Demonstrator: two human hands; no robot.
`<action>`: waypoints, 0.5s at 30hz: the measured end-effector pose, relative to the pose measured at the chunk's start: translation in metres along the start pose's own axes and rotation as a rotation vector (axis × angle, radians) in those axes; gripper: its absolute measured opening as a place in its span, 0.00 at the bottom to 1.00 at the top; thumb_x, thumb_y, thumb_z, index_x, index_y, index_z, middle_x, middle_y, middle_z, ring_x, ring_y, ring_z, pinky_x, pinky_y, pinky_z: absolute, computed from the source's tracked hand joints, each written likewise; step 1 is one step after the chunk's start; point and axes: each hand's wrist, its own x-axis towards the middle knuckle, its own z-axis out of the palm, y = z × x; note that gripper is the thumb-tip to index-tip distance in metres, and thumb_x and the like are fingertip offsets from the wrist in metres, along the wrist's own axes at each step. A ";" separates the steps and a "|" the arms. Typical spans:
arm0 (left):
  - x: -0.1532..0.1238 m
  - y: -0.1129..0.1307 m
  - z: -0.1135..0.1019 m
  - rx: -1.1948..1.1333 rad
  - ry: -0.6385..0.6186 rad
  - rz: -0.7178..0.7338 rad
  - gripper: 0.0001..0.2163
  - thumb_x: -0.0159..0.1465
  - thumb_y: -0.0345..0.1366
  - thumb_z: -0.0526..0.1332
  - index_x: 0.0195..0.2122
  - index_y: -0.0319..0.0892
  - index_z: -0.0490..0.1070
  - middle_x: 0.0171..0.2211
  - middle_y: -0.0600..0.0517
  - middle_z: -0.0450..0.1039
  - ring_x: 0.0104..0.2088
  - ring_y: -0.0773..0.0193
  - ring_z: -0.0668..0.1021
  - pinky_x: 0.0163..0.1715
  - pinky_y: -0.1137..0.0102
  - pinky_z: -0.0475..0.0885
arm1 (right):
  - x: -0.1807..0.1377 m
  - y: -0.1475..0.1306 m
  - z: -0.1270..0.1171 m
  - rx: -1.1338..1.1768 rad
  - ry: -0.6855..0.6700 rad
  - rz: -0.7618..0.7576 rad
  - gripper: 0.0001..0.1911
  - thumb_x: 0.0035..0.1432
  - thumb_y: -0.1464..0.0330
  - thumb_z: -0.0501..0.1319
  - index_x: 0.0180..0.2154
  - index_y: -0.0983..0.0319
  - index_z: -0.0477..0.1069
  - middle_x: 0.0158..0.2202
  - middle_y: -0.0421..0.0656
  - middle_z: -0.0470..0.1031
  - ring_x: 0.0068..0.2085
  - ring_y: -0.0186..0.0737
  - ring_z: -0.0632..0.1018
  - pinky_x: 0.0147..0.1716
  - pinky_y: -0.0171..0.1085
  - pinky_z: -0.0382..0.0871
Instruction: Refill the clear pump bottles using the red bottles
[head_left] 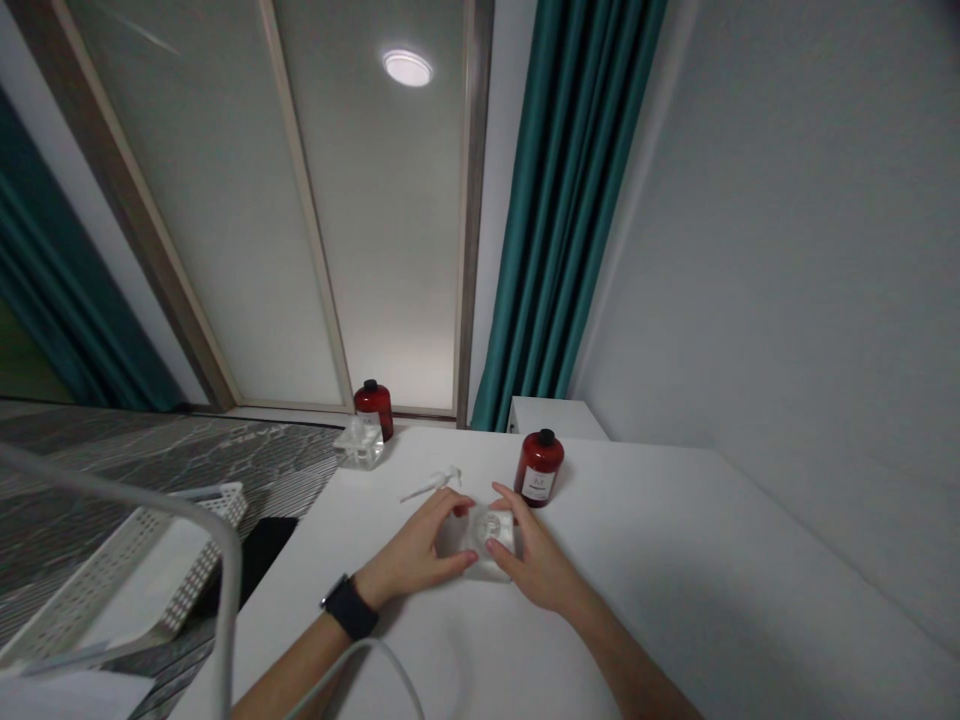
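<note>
A clear, square-based bottle (491, 570) with a round opening on top sits on the white table in front of me. My left hand (427, 545), a dark watch on its wrist, curves around the left side with thumb and fingers at the bottle. From the right, my right hand (536, 560) holds it, thumb near the round top and fingers at the far side. Just beyond lies a white pump head with a long thin tube (431, 485). A red bottle (539, 468) with a black cap and white label stands close behind my right hand.
At the table's far left corner, a second red bottle (374, 408) stands behind another clear square bottle (360, 445). Left of the table (660, 560) is a white perforated basket (112, 590). A pale curved bar (229, 600) and a thin cable (375, 643) cross the foreground.
</note>
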 end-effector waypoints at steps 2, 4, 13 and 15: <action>0.000 0.000 0.000 -0.004 -0.002 -0.014 0.22 0.59 0.41 0.66 0.53 0.42 0.65 0.47 0.46 0.71 0.48 0.53 0.74 0.51 0.60 0.70 | 0.000 -0.002 -0.001 -0.014 0.006 -0.017 0.34 0.60 0.69 0.60 0.65 0.59 0.52 0.57 0.49 0.67 0.59 0.45 0.68 0.63 0.48 0.57; 0.000 0.001 0.000 0.002 0.002 -0.025 0.21 0.59 0.39 0.66 0.52 0.41 0.66 0.46 0.46 0.71 0.47 0.54 0.74 0.50 0.60 0.70 | 0.000 -0.005 -0.001 -0.046 0.024 -0.045 0.33 0.59 0.70 0.60 0.64 0.59 0.56 0.57 0.49 0.67 0.60 0.46 0.68 0.63 0.49 0.58; 0.002 0.000 0.002 0.009 -0.010 -0.048 0.20 0.59 0.37 0.64 0.52 0.42 0.65 0.46 0.46 0.71 0.46 0.53 0.74 0.48 0.60 0.71 | 0.007 -0.011 -0.013 -0.156 0.322 -0.223 0.14 0.62 0.69 0.55 0.49 0.58 0.71 0.43 0.47 0.75 0.44 0.45 0.75 0.48 0.46 0.70; 0.002 0.000 0.002 0.001 -0.016 -0.057 0.20 0.59 0.36 0.64 0.52 0.42 0.65 0.46 0.46 0.71 0.46 0.53 0.74 0.49 0.60 0.71 | 0.009 -0.010 -0.019 -0.163 0.424 -0.235 0.12 0.63 0.70 0.53 0.45 0.59 0.73 0.38 0.46 0.74 0.39 0.44 0.75 0.41 0.42 0.71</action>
